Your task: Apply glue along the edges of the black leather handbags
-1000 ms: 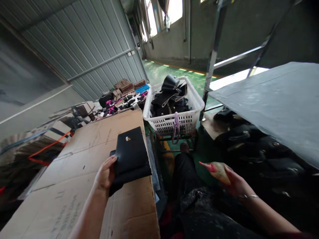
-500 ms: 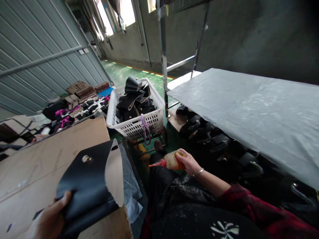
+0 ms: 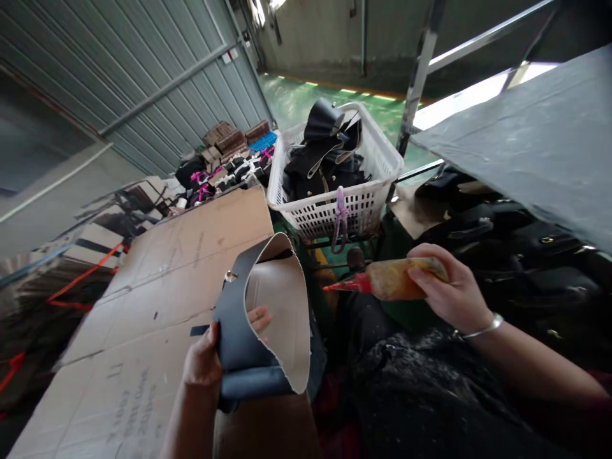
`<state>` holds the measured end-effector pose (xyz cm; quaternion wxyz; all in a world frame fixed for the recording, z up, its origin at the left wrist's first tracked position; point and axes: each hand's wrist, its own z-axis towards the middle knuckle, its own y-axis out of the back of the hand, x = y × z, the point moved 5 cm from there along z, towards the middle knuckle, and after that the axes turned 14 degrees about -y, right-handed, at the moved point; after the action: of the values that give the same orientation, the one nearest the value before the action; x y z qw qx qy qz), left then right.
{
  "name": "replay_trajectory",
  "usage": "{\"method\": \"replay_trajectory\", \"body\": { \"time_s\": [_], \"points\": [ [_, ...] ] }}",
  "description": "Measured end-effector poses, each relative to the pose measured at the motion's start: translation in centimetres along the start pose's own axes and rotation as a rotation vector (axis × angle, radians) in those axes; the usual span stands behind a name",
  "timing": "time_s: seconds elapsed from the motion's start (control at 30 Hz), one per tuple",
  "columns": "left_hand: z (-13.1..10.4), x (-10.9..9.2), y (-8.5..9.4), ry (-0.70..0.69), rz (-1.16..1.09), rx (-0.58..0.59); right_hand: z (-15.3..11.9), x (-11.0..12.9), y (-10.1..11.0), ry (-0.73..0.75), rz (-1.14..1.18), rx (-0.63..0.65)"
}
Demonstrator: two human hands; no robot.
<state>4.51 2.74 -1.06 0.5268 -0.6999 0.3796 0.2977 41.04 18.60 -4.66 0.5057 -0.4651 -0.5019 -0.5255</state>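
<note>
Black leather bag piece [image 3: 239,331] is gripped in the left hand [image 3: 203,357] over the cardboard's [image 3: 157,280] right edge, flap peeled open; right hand [image 3: 449,293] clamps the glue bottle [image 3: 387,280], nozzle near, no glue visible yet.

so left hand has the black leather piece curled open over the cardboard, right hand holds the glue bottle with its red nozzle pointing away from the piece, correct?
Not quite. In the head view the red nozzle of the glue bottle in the right hand points toward the black leather piece, not away from it. The rest holds: the left hand grips the piece, curled open above the cardboard.
</note>
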Motion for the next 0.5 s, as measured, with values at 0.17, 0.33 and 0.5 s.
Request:
{"method": "replay_trajectory", "body": {
  "time_s": [0.17,0.33,0.5],
  "points": [
    [0.2,0.3,-0.1,-0.010,-0.115,0.183,1.0,2.0,-2.2,0.187,-0.128,0.045],
    [0.3,0.1,-0.6,-0.017,-0.107,0.244,1.6,3.3,-3.9,0.364,-0.199,0.095],
    [0.2,0.1,-0.4,-0.008,-0.088,0.180,2.3,4.2,-4.7,0.389,-0.266,0.093]
  ]
}}
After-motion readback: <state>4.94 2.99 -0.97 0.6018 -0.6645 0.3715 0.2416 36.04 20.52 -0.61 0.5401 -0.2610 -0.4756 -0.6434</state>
